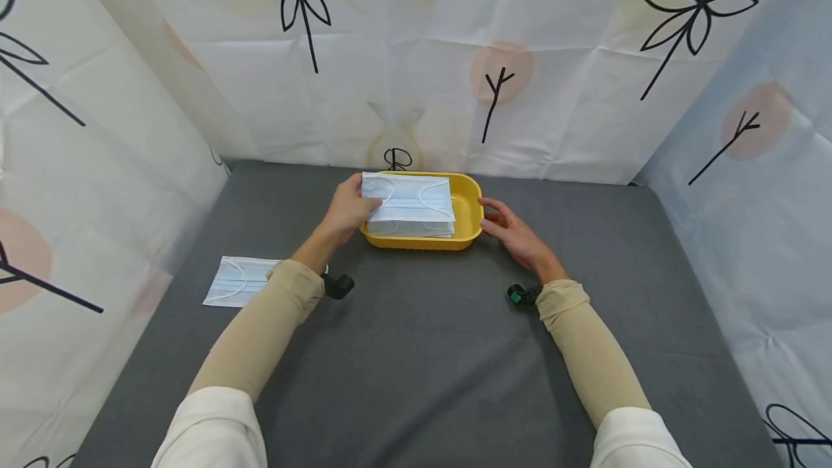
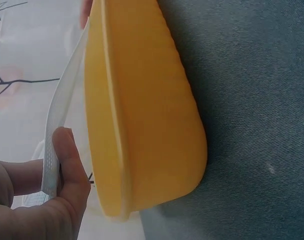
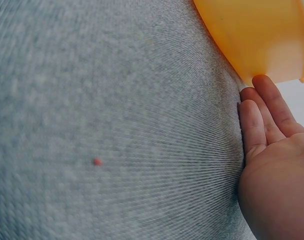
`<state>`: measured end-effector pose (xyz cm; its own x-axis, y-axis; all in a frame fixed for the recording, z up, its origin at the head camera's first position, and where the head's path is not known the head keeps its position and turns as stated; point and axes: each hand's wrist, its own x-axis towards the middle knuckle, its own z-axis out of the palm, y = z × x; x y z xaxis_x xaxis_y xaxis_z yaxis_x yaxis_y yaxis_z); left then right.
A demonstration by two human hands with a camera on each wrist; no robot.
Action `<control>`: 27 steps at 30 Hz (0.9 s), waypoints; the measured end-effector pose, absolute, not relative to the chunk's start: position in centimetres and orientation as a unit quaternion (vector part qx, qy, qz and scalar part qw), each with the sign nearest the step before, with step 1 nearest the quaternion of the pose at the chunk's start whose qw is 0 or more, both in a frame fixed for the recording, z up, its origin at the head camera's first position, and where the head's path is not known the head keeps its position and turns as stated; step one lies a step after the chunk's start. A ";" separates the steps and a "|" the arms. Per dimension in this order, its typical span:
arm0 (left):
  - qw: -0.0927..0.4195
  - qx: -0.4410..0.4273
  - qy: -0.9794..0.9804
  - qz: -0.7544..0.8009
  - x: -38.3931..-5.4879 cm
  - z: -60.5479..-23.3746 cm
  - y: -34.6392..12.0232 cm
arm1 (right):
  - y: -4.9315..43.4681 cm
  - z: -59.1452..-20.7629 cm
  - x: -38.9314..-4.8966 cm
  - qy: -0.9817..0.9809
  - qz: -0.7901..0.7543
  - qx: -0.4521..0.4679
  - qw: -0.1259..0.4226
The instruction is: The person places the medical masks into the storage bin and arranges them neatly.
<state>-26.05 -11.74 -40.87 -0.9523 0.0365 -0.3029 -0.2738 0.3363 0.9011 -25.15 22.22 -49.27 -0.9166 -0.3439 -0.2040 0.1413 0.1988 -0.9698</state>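
Observation:
Between its thumb and fingers, my left hand (image 1: 349, 206) pinches the left edge of a pale blue face mask (image 1: 409, 192). The mask hangs over a yellow plastic basket (image 1: 466, 215), above a stack of masks (image 1: 409, 228) inside it. From the left wrist view, the held mask (image 2: 67, 90) slants above the rim of the basket (image 2: 152, 125). My right hand (image 1: 513, 233) is at the basket's right end. Its fingers (image 3: 274, 105), fairly straight, touch the outer wall of the basket (image 3: 262, 35) in the right wrist view.
Another face mask (image 1: 243, 282) lies flat on the grey table (image 1: 429, 352) at the left, partly hidden by the left forearm. Printed white cloth (image 1: 416, 92) hangs behind the table and along both sides. The basket stands near the table's back edge.

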 end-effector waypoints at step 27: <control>0.113 -0.039 0.870 0.478 -26.2 -43.3 -10.6 | 22.2 -49.1 -24.9 0.754 -0.624 -0.074 0.191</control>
